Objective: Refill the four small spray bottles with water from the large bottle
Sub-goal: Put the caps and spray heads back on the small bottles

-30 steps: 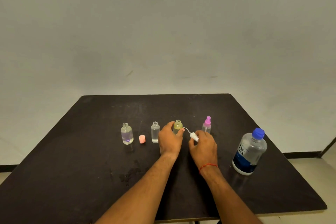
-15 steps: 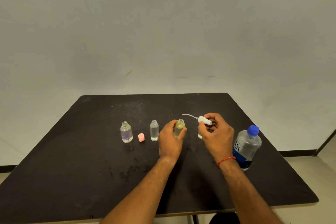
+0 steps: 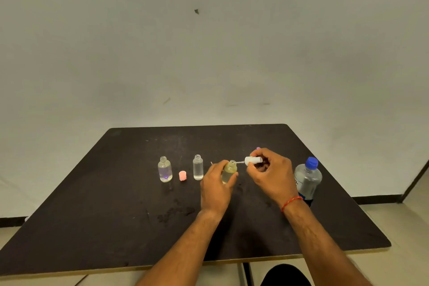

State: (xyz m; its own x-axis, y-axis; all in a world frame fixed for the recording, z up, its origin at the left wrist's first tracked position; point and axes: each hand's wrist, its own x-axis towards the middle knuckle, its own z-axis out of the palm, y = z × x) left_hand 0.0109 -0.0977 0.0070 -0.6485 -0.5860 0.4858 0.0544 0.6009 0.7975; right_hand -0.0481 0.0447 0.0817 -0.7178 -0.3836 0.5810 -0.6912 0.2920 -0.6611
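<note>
Head view: the right hand (image 3: 270, 177) has swung the white spray head (image 3: 253, 160) round, its dip tube now meeting the yellowish spray bottle (image 3: 228, 173) at the mouth; recapping looks begun; the left hand (image 3: 217, 189) wraps its fingers round that bottle, standing on the table (image 3: 139, 216); right fingers pinch the head just beside its neck.

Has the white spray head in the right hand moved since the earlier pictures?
Yes. The white spray head in the right hand rose from low beside the yellow bottle to the level of its mouth, tube toward the opening.
</note>
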